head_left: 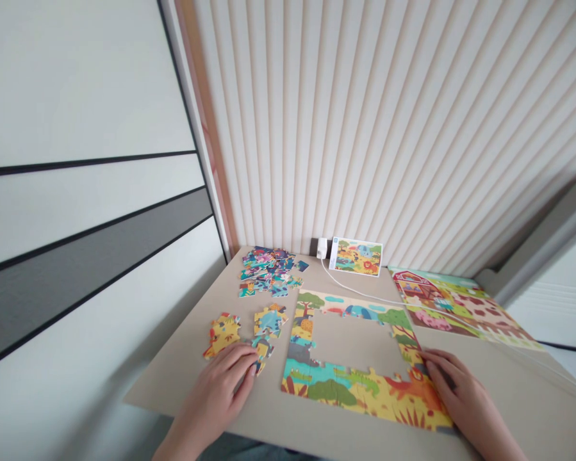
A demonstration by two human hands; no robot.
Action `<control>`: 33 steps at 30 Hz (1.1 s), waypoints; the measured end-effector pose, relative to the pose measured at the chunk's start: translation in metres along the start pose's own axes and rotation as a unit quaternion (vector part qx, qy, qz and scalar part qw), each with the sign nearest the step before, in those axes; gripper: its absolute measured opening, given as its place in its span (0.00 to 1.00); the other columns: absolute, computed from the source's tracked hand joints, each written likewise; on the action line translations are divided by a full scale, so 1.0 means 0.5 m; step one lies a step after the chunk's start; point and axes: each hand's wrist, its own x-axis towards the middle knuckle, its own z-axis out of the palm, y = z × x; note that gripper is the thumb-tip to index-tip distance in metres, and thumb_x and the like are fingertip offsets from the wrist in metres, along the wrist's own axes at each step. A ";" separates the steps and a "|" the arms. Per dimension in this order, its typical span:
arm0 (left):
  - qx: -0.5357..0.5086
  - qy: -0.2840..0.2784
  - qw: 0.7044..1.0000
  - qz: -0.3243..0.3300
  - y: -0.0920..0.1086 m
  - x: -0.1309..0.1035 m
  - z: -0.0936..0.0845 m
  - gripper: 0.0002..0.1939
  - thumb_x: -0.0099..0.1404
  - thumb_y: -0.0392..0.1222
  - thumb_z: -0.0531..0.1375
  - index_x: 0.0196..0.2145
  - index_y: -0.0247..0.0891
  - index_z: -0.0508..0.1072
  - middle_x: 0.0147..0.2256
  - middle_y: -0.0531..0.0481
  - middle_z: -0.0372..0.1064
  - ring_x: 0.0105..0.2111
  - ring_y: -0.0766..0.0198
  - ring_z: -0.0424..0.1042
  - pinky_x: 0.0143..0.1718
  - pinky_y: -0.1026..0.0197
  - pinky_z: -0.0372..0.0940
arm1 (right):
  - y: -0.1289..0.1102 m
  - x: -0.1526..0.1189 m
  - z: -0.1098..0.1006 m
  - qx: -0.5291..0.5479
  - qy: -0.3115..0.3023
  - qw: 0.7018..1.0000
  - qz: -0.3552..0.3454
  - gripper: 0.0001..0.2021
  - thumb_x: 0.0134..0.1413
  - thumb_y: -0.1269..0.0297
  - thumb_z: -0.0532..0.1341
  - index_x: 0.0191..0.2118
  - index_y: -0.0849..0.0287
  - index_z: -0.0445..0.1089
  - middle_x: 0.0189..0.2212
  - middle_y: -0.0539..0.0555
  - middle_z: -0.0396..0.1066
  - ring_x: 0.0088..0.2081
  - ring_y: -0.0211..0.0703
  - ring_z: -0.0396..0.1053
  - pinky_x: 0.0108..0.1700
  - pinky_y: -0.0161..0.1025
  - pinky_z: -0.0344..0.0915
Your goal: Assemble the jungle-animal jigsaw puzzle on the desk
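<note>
A jigsaw border [333,392] lies on the table, its pieces joined into a frame around a bare middle. It shows trees, a crocodile and a lion. My left hand [226,383] is closed, thumb and fingertips together at a puzzle piece [263,349] left of the border. Two small groups of loose pieces are close by: a yellow group [224,333] and a blue-and-yellow group [270,319]. At the border's right edge rests my right hand [460,392], its fingers stretched out and touching the edge near the lion, with nothing visible in them.
A pile of dark purple and teal pieces [268,266] lies at the back left. A picture card [357,257] leans against the ribbed wall beside a white charger [321,248]. Its cable [359,293] crosses over a finished farm puzzle [460,304] at the right.
</note>
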 end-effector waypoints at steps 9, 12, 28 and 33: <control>-0.015 -0.001 1.000 0.000 0.008 0.000 -0.006 0.15 0.75 0.37 0.54 0.55 0.45 0.73 0.52 0.44 0.74 0.55 0.53 0.73 0.57 0.48 0.71 | 0.019 -0.003 0.008 0.003 -0.002 1.000 0.000 0.21 0.66 0.47 0.53 0.51 0.49 0.78 0.57 0.55 0.74 0.57 0.55 0.73 0.60 0.51 0.70; -0.023 0.021 0.999 0.006 0.012 -0.007 -0.007 0.17 0.75 0.35 0.53 0.57 0.45 0.72 0.53 0.43 0.73 0.55 0.53 0.73 0.57 0.49 0.71 | 0.033 -0.002 0.014 0.002 0.003 1.000 -0.002 0.21 0.65 0.46 0.54 0.51 0.50 0.78 0.57 0.55 0.74 0.57 0.56 0.73 0.61 0.52 0.69; 0.041 0.029 0.994 -0.100 -0.121 0.020 -0.027 0.25 0.73 0.48 0.59 0.65 0.46 0.65 0.61 0.43 0.69 0.60 0.49 0.69 0.62 0.44 0.65 | 0.038 -0.003 0.011 -0.010 0.002 1.000 -0.007 0.21 0.65 0.46 0.54 0.51 0.50 0.78 0.57 0.55 0.74 0.56 0.56 0.74 0.59 0.52 0.71; 0.042 0.035 0.996 -0.067 -0.105 0.013 -0.023 0.24 0.74 0.46 0.58 0.65 0.47 0.65 0.60 0.42 0.68 0.60 0.49 0.69 0.60 0.45 0.66 | 0.040 -0.002 0.009 -0.010 -0.006 1.000 -0.002 0.21 0.66 0.47 0.54 0.51 0.50 0.77 0.57 0.55 0.74 0.57 0.55 0.73 0.60 0.51 0.69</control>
